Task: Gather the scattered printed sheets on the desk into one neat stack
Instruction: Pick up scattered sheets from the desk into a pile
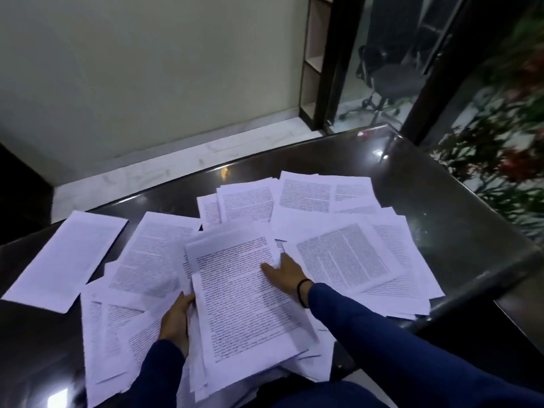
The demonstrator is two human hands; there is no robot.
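Observation:
A loose stack of printed sheets (pixel 241 304) lies at the near middle of the dark glossy desk (pixel 459 231). My left hand (pixel 176 318) grips the stack's left edge, fingers curled around it. My right hand (pixel 284 276) rests on the stack's upper right, thumb on top of the top page and fingers at its edge. Scattered printed sheets surround the stack: one apart at the far left (pixel 67 260), several at the left (pixel 153 254), several at the back (pixel 306 195), and a spread at the right (pixel 362 257). Both arms wear blue sleeves.
The desk ends at a rounded right edge (pixel 482 278). Beyond it are a pale wall, a marble floor strip (pixel 182 163), a glass partition with an office chair (pixel 385 83) behind it, and blurred foliage (pixel 506 136) at the right.

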